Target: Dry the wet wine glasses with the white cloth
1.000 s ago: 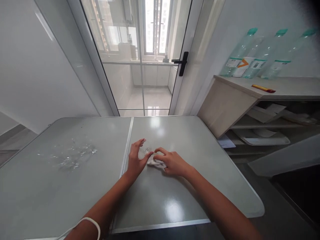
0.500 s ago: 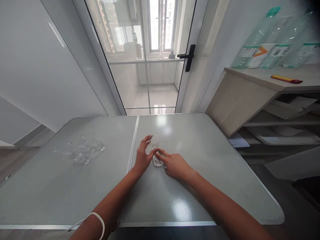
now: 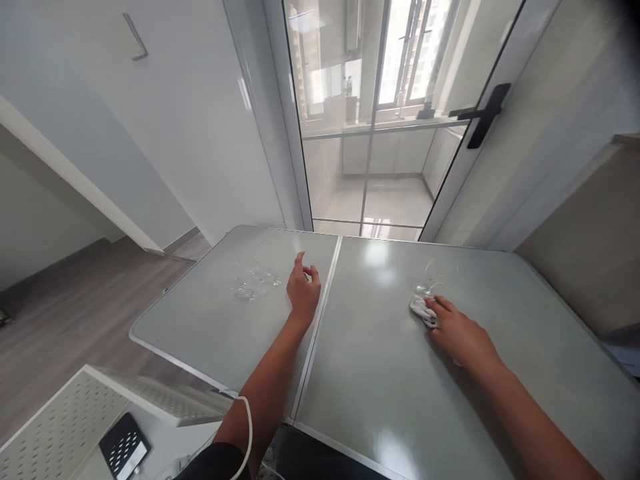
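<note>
My right hand (image 3: 463, 333) rests at the right half of the table, its fingers closed on a small white bundle (image 3: 423, 311) that looks like a coiled cable. Touching the far side of that bundle are thin clear curved pieces (image 3: 430, 283), apparently plastic. My left hand (image 3: 304, 288) is raised over the left half beside the seam, holding nothing visible. Its index finger points up and away while the other fingers are loosely bent. Just left of it lies a scattered pile of clear, shiny loops (image 3: 253, 287).
The grey table (image 3: 370, 360) has a pale seam across it. At the lower left stands a white perforated rack (image 3: 65, 420) with a dark device (image 3: 123, 445). Behind the table is a glass door with a black handle (image 3: 487, 117). A white loop (image 3: 249, 427) hangs round my left forearm.
The view has swung left. My left hand has left the white bundle and moved towards the clear pile. My right hand remains at the bundle, now farther right on the table.
</note>
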A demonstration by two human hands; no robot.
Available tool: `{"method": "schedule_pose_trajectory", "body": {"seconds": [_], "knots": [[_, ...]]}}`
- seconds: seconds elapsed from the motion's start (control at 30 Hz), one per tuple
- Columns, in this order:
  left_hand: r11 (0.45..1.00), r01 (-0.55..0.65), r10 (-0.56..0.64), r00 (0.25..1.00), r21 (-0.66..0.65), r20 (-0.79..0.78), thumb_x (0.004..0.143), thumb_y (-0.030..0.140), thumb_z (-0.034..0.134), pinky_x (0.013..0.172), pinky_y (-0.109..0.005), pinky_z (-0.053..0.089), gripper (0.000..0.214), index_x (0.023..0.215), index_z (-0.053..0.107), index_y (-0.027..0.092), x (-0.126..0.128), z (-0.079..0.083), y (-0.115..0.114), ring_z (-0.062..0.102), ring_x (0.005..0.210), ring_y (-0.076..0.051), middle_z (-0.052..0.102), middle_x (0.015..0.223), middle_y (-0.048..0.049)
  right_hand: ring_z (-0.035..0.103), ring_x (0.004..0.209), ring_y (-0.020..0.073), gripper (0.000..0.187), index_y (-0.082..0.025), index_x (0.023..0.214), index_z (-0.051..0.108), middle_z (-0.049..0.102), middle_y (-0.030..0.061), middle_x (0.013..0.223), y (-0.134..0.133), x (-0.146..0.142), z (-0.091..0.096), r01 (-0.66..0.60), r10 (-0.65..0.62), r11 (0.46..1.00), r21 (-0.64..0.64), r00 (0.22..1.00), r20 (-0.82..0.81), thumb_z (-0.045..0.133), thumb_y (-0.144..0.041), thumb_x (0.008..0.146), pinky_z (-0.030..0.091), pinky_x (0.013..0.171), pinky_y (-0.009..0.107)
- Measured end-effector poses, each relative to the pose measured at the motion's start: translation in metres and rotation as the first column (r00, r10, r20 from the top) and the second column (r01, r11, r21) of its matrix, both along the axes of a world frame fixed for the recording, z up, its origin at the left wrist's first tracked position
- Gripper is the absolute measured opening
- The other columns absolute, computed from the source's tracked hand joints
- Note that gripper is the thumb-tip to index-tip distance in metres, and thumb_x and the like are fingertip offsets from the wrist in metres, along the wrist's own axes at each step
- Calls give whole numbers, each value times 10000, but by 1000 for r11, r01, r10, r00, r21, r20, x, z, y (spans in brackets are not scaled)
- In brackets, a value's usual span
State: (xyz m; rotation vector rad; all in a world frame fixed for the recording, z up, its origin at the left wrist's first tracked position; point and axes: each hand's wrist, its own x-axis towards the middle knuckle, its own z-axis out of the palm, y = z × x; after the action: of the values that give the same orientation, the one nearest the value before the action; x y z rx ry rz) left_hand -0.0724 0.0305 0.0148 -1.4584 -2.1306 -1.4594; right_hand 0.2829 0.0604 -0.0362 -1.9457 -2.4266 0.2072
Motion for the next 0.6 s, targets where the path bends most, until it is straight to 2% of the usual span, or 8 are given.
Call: {"method": "schedule_pose_trajectory", "body": {"seconds": [0.1, 0.17, 0.27, 0.33, 0.43, 0.6], "knots": [[986, -157, 162, 984, 60, -75, 953, 221, 510, 740, -308, 452, 554, 1503, 459, 176, -18, 17, -5, 566, 774, -202, 569, 779, -22, 677, 1146, 326, 716, -267, 1504, 494, 380, 49, 1638, 9, 11, -6, 30, -30, 999, 25, 1000, -7, 473, -144, 800, 572, 823, 419], [966, -243, 252, 962, 86, -109, 939, 230, 524, 803, -343, 461, 584, 1513, 446, 158, -30, 25, -9, 559, 904, -244, 565, 876, -68, 674, 1151, 327, 719, -272, 1500, 499, 392, 39, 1632, 11, 14, -6, 46, -46, 998, 31, 999, -15, 470, -137, 794, 572, 852, 433], [939, -333, 342, 927, 83, -155, 879, 227, 580, 945, -434, 435, 520, 1383, 558, 100, -45, 32, -12, 500, 1085, -308, 512, 1088, -161, 674, 1146, 336, 732, -278, 1500, 500, 404, 43, 1624, 11, 13, -2, 60, -59, 998, 35, 998, -24, 473, -125, 784, 568, 883, 456], [928, -366, 371, 911, 62, -179, 844, 215, 605, 1018, -489, 388, 431, 1256, 627, 89, -53, 34, -13, 459, 1153, -338, 460, 1166, -192, 669, 1149, 349, 716, -266, 1485, 522, 419, 52, 1615, 9, 10, 4, 66, -65, 997, 30, 997, -30, 471, -120, 785, 565, 889, 465], [923, -383, 380, 908, 17, -175, 798, 202, 634, 1062, -540, 337, 384, 1163, 645, 84, -62, 33, -13, 411, 1212, -368, 435, 1207, -205, 652, 1178, 350, 650, -244, 1420, 592, 486, 60, 1570, 3, 4, 16, 101, -100, 994, 28, 994, -55, 470, -116, 795, 549, 907, 437], [936, -349, 340, 930, -51, -138, 756, 207, 652, 1070, -557, 314, 239, 975, 666, 114, -74, 28, -11, 373, 1246, -381, 426, 1226, -199, 650, 1184, 301, 632, -251, 1396, 615, 528, 85, 1527, -3, -1, 32, 173, -172, 985, 7, 983, -61, 482, -99, 797, 522, 866, 353]]}}
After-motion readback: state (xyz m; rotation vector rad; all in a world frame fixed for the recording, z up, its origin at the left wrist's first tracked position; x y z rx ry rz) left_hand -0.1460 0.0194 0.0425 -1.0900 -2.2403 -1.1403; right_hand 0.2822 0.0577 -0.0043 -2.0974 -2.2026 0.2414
